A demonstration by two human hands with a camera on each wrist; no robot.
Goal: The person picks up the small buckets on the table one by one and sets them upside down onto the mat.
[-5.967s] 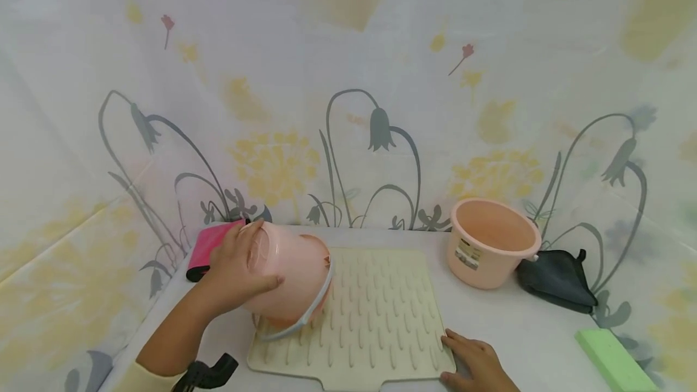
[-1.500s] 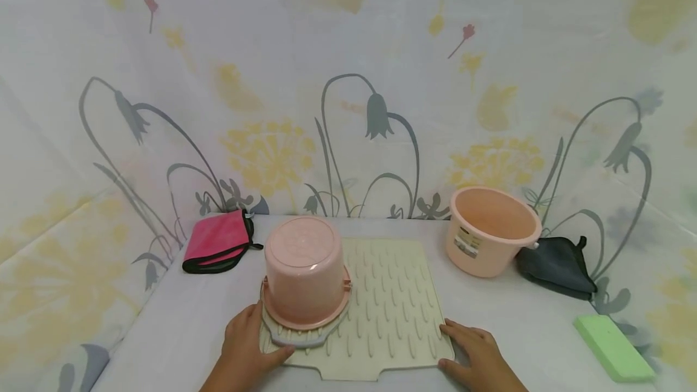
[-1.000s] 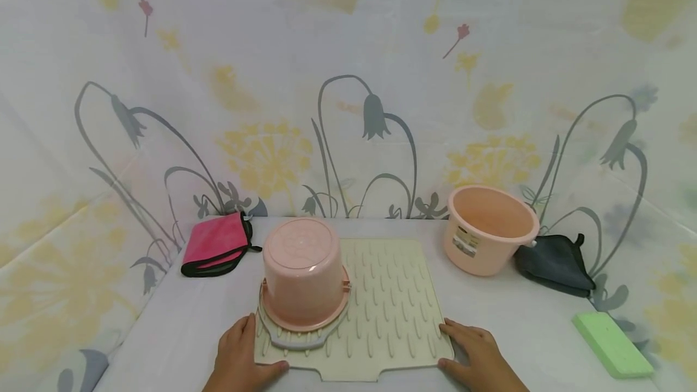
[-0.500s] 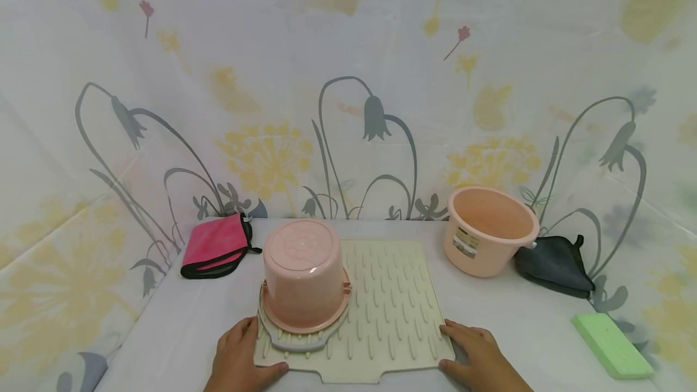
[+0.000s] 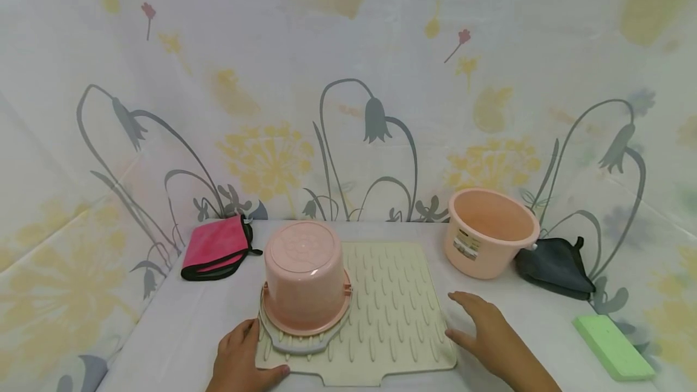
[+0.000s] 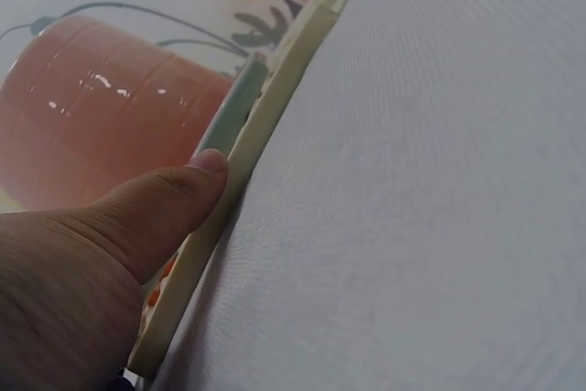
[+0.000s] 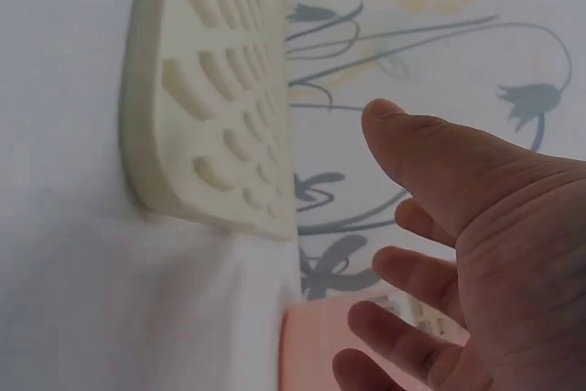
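A cream washboard (image 5: pixel 392 319) with raised ridges and a front tab lies flat on the white table. Upside down on its left half stands a small pink bucket (image 5: pixel 305 283), its grey handle (image 5: pixel 299 346) lying round the rim in front. My left hand (image 5: pixel 239 352) holds the board's front left corner, thumb along the front edge, fingers by the left side; in the left wrist view the thumb (image 6: pixel 165 208) presses the edge and the other fingers are hidden. Just off the board's right edge, my right hand (image 5: pixel 484 331) hovers with fingers spread, holding nothing.
A larger peach bucket (image 5: pixel 479 253) with a label stands upright at the back right. Beside it lies a dark pouch (image 5: pixel 555 268). A green sponge block (image 5: pixel 615 346) sits at the far right, a folded pink cloth with black trim (image 5: pixel 215 247) at the back left. A printed curtain (image 5: pixel 348 156) hangs behind.
The small bucket, earlier tilted in my left hand, now stands upside down on the washboard. My left hand moved to the front left corner. My right hand has just let go of the right corner.
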